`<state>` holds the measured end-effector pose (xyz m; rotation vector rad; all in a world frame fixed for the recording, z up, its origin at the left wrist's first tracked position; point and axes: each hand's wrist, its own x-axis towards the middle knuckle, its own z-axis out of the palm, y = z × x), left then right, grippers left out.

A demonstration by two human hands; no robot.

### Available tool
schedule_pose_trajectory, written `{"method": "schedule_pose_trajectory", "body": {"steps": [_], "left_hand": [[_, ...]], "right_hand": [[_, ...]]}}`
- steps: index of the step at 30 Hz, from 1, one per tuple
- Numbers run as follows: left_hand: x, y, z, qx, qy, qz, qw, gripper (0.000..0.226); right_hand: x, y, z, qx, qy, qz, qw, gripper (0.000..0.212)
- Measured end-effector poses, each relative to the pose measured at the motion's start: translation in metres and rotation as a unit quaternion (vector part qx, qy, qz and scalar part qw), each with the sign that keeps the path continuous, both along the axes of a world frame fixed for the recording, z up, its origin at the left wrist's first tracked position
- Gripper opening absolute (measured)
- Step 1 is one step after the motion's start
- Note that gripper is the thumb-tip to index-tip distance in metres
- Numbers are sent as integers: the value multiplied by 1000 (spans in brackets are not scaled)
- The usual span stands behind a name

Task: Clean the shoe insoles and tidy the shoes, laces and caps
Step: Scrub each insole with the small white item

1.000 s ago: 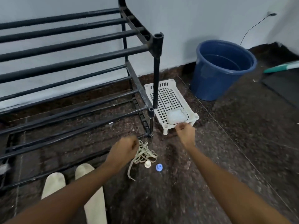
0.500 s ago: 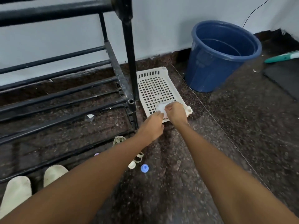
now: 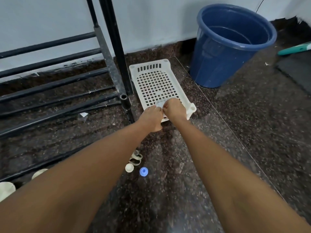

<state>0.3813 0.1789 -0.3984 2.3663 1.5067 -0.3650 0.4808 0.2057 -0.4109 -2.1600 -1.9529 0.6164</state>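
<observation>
Both hands meet over the near end of a white perforated tray (image 3: 151,68) on the floor. My left hand (image 3: 151,117) and my right hand (image 3: 175,109) pinch a small pale translucent piece (image 3: 159,103) between their fingertips. Nearer to me on the dark floor lie beige laces (image 3: 136,158), a cream cap (image 3: 129,167) and a blue cap (image 3: 143,171). Two pale insoles (image 3: 5,190) show at the lower left, largely hidden by my left arm.
A black metal shoe rack (image 3: 116,68) stands to the left, its post right beside the tray. A blue bucket (image 3: 230,46) stands at the back right by the wall. A teal handle (image 3: 294,48) and a dark mat (image 3: 297,71) lie at the far right.
My left hand left the laces on the floor and joined my right hand at the tray. The view has moved closer and lower; both hands now pinch the pale piece.
</observation>
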Motion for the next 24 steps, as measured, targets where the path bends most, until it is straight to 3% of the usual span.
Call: {"method": "schedule_pose_trajectory", "body": {"steps": [3, 7, 13, 16, 20, 22, 24], "left_hand": [[-2, 0, -3, 11, 7, -6, 1000, 53], [-4, 0, -6, 13, 12, -10, 1000, 55], [-2, -1, 0, 10, 18, -13, 1000, 51], [-3, -2, 3, 5, 24, -10, 1000, 51], [-4, -5, 8, -7, 31, -2, 999, 53], [-4, -5, 13, -13, 16, 8, 1000, 56], [-2, -6, 21, -13, -11, 14, 1000, 62]], "right_hand": [[0, 0, -1, -3, 24, -4, 1000, 16], [6, 0, -1, 20, 128, -56, 990, 14], [19, -9, 18, 75, 302, -144, 939, 10], [27, -9, 21, 72, 376, -213, 899, 10], [34, -9, 26, 55, 492, -290, 819, 18], [33, -13, 31, 48, 554, -310, 771, 21], [31, -19, 37, 44, 580, -319, 748, 19]]}}
